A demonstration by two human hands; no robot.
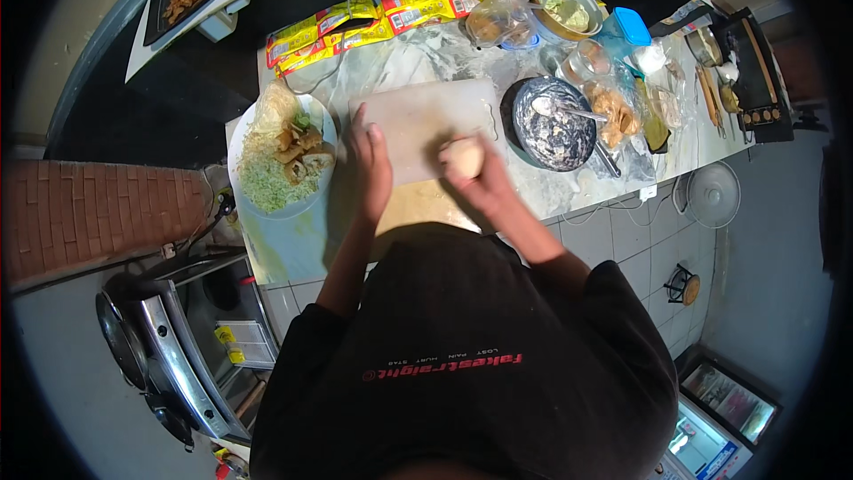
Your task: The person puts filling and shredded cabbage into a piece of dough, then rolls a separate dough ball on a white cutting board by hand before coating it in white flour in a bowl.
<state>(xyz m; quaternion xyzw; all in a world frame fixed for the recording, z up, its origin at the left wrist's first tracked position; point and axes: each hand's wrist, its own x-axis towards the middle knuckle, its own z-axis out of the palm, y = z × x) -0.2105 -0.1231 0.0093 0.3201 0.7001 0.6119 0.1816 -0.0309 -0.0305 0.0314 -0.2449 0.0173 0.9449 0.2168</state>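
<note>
My right hand point(481, 177) is closed around a pale round ball point(466, 156), perhaps dough, over the right part of a white cutting board point(426, 103). At the board's left edge, my left hand point(375, 163) is held upright, fingers extended, with nothing in it. Left of it lies a white plate point(329, 121) bearing shredded cabbage point(270, 183), fried brown pieces point(296, 147) and a pale wrapped bundle point(274, 109). To the board's right is a dark bowl point(553, 137) with white, paste-like residue, and a metal spoon point(580, 112) rests in it.
Yellow-red packets point(400, 13) line the counter's back. At the back right stand a bowl of greens point(566, 10), a blue-lidded container point(626, 28), a clear cup point(590, 60) and a bag of brown food point(612, 113). A dark handle point(608, 160) lies beside the dark bowl. A stove point(183, 360) stands lower left.
</note>
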